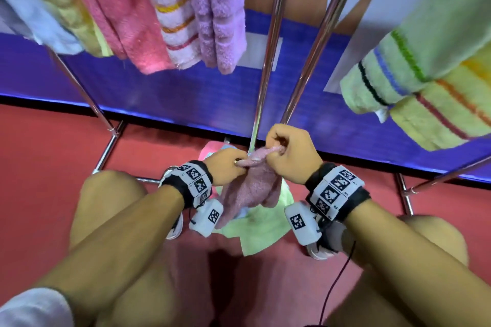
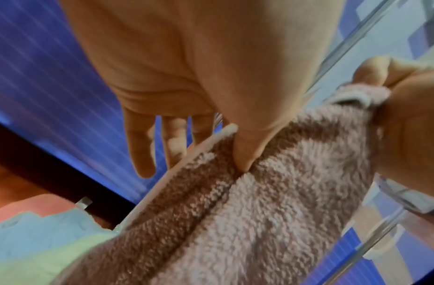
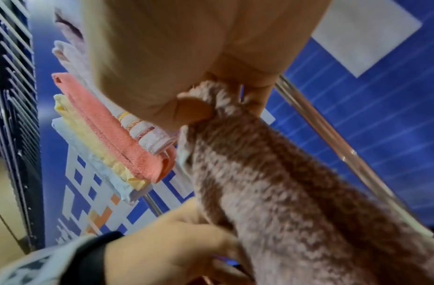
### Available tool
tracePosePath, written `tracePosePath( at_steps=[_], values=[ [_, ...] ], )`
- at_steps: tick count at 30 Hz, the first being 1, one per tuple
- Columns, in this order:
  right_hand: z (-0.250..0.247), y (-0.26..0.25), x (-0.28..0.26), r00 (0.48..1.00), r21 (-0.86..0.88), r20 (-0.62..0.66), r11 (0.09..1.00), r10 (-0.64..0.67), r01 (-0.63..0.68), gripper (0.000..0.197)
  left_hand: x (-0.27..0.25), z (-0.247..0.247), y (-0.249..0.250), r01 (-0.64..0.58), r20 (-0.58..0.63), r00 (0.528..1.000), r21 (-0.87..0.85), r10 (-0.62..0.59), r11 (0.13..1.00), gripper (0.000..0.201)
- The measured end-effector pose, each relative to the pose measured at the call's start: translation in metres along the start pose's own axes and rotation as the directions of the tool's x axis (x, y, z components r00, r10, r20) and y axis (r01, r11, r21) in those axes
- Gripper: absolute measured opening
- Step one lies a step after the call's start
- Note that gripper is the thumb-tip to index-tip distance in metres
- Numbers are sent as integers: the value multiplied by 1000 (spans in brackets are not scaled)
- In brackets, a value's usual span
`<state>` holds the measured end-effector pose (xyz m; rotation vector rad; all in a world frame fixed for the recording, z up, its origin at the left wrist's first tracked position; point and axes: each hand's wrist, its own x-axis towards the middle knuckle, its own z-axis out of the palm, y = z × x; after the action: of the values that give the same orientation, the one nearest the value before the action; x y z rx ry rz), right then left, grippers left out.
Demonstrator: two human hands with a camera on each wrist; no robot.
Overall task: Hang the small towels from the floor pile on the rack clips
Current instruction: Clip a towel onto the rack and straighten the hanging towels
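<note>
Towel in hand: a small pink-brown terry towel (image 1: 249, 188), held up over the floor pile (image 1: 261, 228), its lower part hanging down between the two wrists.
Left hand: the left hand (image 1: 225, 168) pinches the upper edge of the towel; in the left wrist view the thumb (image 2: 247, 152) presses into the cloth while the other fingers (image 2: 140, 150) are nearly straight behind the hem.
Right hand: the right hand (image 1: 291, 152) is clenched on the other end of the same upper edge, with a bunched corner coming out of the fist.
Position relative to the hands: the top edge runs between both hands, which are close together; the body of the towel hangs below and a little toward the person.
How it will handle: I judge it light, soft and limp, not slippery and not fragile; it folds and bunches easily, so the free part will swing.
Where to hold: probably best at the hem near the two top corners, so that the edge stays flat for a clip.
Floor pile: a light green towel (image 1: 265, 233) lies under the hanging one, with blue and pink pieces partly hidden behind it.
Rack: metal rack poles (image 1: 268, 61) rise just behind the hands; hung towels (image 1: 170, 8) are above at the left and hung striped towels (image 1: 425, 74) at the right. No clip is visible.
</note>
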<state>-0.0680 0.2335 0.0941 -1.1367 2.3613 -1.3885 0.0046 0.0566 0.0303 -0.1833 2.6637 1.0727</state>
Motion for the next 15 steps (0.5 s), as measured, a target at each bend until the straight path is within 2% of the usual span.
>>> tracePosePath(
  at_steps=[3, 6, 9, 11, 12, 15],
  values=[
    [-13, 2, -10, 999, -66, -53, 998, 4, -7, 21, -7, -7, 12, -53, -109, 993, -123, 39, 991, 13],
    [-18, 6, -22, 995, -83, -75, 994, 59, -66, 23, -16, -21, 37, -136, -166, 980, -128, 114, 982, 18],
    [-14, 4, -31, 997, -77, -25, 994, 75, -77, 45, -22, -29, 62, -237, -206, 957, -153, 203, 959, 31],
    [-7, 2, -37, 997, -78, 67, 996, 37, -31, 66, -28, -26, 69, -252, -226, 953, -218, 202, 943, 19],
    [-3, 3, -40, 996, -82, 83, 996, 32, -25, 65, -30, -22, 67, -256, -250, 949, -255, 192, 933, 15],
    [6, 9, -49, 996, -67, -24, 994, 89, -91, 29, -32, -2, 45, -194, -311, 947, -367, 76, 910, 36]
  ],
)
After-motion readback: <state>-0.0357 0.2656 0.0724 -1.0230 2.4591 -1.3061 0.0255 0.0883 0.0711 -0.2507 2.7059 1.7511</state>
